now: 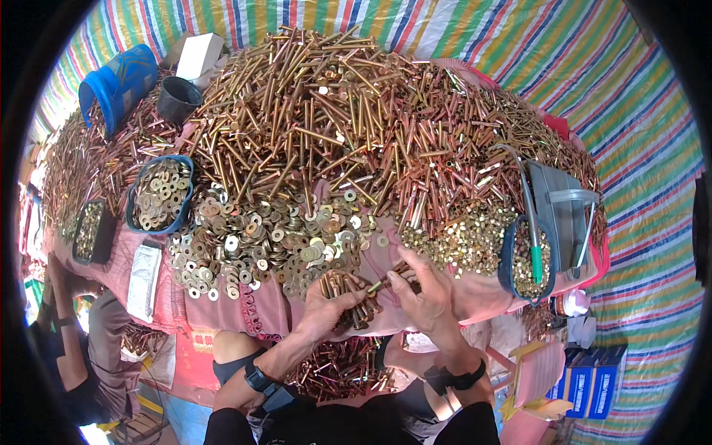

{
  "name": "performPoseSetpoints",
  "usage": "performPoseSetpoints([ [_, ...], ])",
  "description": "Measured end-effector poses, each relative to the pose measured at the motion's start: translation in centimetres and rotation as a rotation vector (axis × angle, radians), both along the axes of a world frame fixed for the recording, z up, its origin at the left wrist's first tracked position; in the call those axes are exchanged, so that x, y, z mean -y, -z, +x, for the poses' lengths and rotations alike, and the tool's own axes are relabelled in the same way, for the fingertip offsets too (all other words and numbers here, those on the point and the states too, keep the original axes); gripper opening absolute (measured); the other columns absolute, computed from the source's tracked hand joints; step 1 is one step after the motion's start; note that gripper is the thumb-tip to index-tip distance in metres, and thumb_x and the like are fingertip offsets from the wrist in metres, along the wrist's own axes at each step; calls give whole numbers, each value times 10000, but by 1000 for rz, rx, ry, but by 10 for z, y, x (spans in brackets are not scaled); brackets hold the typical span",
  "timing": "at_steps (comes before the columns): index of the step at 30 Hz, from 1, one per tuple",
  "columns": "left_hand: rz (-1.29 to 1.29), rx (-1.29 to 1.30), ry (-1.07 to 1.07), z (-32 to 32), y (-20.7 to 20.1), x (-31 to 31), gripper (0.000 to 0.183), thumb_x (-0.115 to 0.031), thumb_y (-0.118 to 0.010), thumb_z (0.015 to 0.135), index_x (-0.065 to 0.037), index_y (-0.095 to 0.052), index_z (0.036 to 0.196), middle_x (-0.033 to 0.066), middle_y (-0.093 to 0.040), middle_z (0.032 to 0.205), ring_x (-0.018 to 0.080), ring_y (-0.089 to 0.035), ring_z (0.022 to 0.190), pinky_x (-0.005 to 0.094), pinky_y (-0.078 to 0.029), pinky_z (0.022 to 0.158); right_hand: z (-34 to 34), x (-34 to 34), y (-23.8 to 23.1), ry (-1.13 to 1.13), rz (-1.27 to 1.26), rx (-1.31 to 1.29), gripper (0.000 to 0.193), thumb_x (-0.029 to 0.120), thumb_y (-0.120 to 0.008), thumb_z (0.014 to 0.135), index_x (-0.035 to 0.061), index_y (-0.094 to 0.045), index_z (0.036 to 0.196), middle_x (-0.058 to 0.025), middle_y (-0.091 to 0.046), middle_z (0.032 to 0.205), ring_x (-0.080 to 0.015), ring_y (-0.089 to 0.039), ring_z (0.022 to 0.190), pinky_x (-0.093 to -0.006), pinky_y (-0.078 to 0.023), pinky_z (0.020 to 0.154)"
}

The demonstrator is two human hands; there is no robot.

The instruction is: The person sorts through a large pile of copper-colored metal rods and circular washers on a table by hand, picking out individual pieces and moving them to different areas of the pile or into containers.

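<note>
Hands: two. Left hand closed round a bundle of bolts; right hand pinching one bolt between thumb and finger. Tubs of small parts: three. Washer tub and dark tub at left, nut tub at right. One blue bucket and one black cup, far left. One loose washer heap, one nut heap, one large bolt pile on the far side; pieces too many to count.

Bundle count: cannot tell, fingers cover part. Right-hand bolt partly covered too. Co-worker at left cut off by the rim.

Bundle sits in the left hand, above the near edge of the surface; single bolt just right of it, left of the right palm.
</note>
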State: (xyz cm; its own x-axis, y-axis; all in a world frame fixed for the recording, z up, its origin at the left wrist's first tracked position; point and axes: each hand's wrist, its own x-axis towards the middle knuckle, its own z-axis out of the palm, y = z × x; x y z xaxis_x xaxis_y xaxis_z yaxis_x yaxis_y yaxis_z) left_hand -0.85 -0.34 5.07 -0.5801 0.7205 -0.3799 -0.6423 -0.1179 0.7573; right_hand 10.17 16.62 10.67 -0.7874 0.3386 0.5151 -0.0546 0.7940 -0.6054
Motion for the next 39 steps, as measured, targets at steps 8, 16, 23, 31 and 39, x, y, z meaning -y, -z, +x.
performPoseSetpoints([
  [8, 83, 30, 35, -2, -12, 2, 207, 22, -736, 939, 23, -665, 1133, 112, -772, 928, 193, -766, 790, 330, -640, 672, -6, 8, 4, -56, -34, 116, 338, 53, -736, 954, -14, -673, 1280, -180, -690, 1040, -325, -709, 892, -391, -572, 767],
  [16, -25, -81, 58, -2, 0, -2, 158, 21, -753, 925, -6, -684, 1064, 77, -750, 857, 153, -730, 698, 300, -606, 595, -17, 4, 18, -206, -133, 199, 226, 103, -700, 991, -21, -724, 1179, -149, -698, 973, -274, -700, 848, -352, -564, 749],
  [23, 25, -48, 92, -1, 3, -5, 171, -2, -766, 931, 6, -705, 1091, 88, -764, 870, 170, -742, 680, 325, -629, 591, -57, -48, 42, 203, -118, 247, 202, 164, -729, 959, 8, -776, 1078, -187, -733, 959, -325, -728, 866, -419, -569, 764],
  [31, 25, -4, 90, -2, 7, -6, 180, -4, -765, 932, 15, -708, 1101, 94, -769, 906, 174, -750, 713, 329, -635, 590, -88, -61, 72, 216, 163, 509, 215, 94, -761, 892, -23, -758, 1072, -188, -765, 946, -263, -752, 798, -347, -590, 721],
  [39, -38, 21, 90, -5, 3, -10, 187, 15, -730, 943, 22, -679, 1122, 103, -776, 955, 196, -759, 751, 353, -652, 618, -64, -49, 26, 112, -706, 360, 138, 59, -674, 941, -17, -655, 1054, -87, -685, 743, -135, -653, 624, -278, -515, 538],
])
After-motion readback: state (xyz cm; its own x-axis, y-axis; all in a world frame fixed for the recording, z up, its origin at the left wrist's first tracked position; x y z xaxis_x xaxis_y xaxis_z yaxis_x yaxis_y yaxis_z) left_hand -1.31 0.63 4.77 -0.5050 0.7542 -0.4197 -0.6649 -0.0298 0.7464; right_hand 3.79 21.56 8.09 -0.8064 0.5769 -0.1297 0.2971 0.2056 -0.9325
